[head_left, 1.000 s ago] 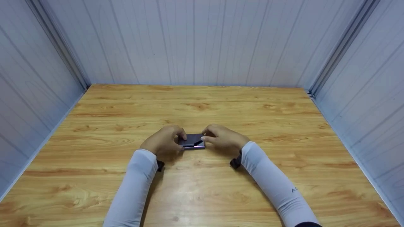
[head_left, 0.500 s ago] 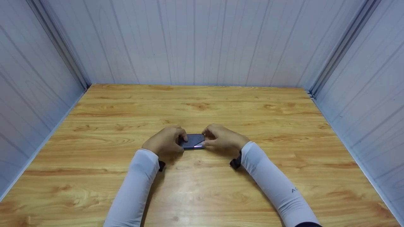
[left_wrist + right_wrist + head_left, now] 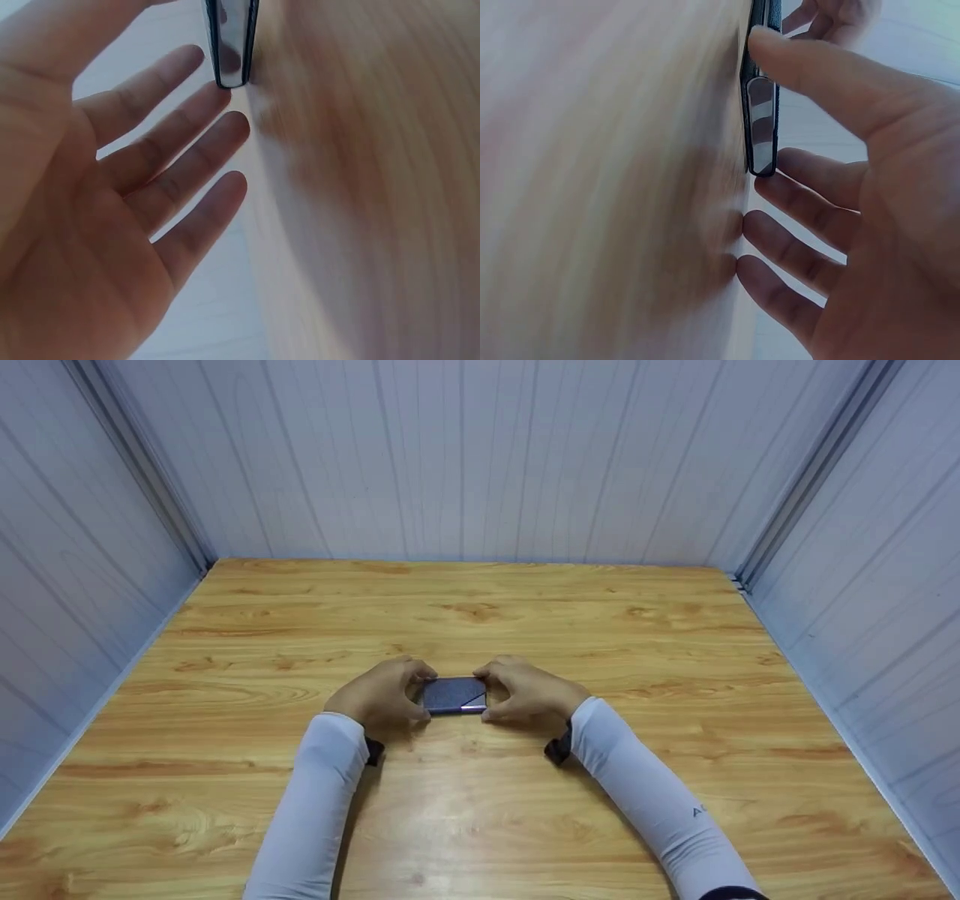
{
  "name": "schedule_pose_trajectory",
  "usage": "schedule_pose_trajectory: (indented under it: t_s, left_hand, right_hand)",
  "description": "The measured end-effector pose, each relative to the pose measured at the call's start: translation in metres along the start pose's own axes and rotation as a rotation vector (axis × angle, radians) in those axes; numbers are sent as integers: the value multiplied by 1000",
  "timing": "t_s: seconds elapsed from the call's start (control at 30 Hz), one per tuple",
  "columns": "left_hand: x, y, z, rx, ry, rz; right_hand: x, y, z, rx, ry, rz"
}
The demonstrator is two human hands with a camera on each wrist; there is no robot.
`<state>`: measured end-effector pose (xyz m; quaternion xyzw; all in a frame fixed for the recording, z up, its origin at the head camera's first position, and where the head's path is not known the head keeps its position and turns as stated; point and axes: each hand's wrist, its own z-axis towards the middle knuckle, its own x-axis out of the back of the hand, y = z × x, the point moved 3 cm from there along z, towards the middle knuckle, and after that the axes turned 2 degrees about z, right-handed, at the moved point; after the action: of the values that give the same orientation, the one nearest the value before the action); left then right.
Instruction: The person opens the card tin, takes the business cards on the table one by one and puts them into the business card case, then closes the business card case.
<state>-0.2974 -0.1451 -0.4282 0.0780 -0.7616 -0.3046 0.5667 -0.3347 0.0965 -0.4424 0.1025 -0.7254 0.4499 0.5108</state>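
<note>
A dark flat card case point(image 3: 451, 695) with a slanted flap and a shiny metal strip at its right front corner lies on the table between my hands. My left hand point(image 3: 379, 690) pinches its left end, thumb at the near edge and fingertips at the far edge. At the right end my right hand point(image 3: 534, 690) does the same. In the left wrist view the case's metal end point(image 3: 232, 45) stands close to the spread fingers point(image 3: 187, 142). The right wrist view has the thumb point(image 3: 780, 52) over the case's edge point(image 3: 762, 127), its fingertips near the far corner.
The wood-grain table point(image 3: 480, 615) reaches to pale panelled walls point(image 3: 465, 465) at the back and both sides. White sleeves point(image 3: 307, 810) cover both forearms. A black wrist strap point(image 3: 559, 750) shows below the right wrist.
The flap, slightly raised a second ago, now lies flat on the card case. My left fingers have shifted from its top to its left end, and my right thumb has slid to the near edge.
</note>
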Motion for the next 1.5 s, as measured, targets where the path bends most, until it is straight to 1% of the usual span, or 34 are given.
schedule_pose_trajectory:
  t_s: [0.07,0.17,0.27,0.37,0.43,0.63,0.87,1.03,1.1,1.27,1.5]
  left_hand:
    - [0,-1,-1,24,-11,-18]
    - [-1,-1,-2,43,-15,-44]
    - [-1,-1,-1,46,-11,-46]
    - [-1,-1,0,46,-7,-28]
    - [-1,0,1,36,-9,-20]
    - [-3,5,5,-29,-6,29]
    - [-11,14,10,-56,-24,35]
    - [-15,22,13,-129,-23,100]
    - [-17,25,15,-149,-26,121]
    - [-21,34,17,-162,-26,144]
    - [-27,42,18,-196,-23,191]
  right_hand:
    - [0,0,0,0,-2,-15]
    - [0,-1,0,-1,4,-33]
    - [0,-1,0,-4,8,-41]
    - [1,-1,0,-2,5,-36]
    - [1,-1,-1,-2,2,-29]
    - [4,1,-6,-25,-11,8]
    - [6,7,-14,-51,-25,43]
    - [9,11,-23,-68,-27,75]
    - [10,13,-27,-79,-30,73]
    - [14,17,-36,-101,-31,62]
    - [16,21,-45,-98,-31,36]
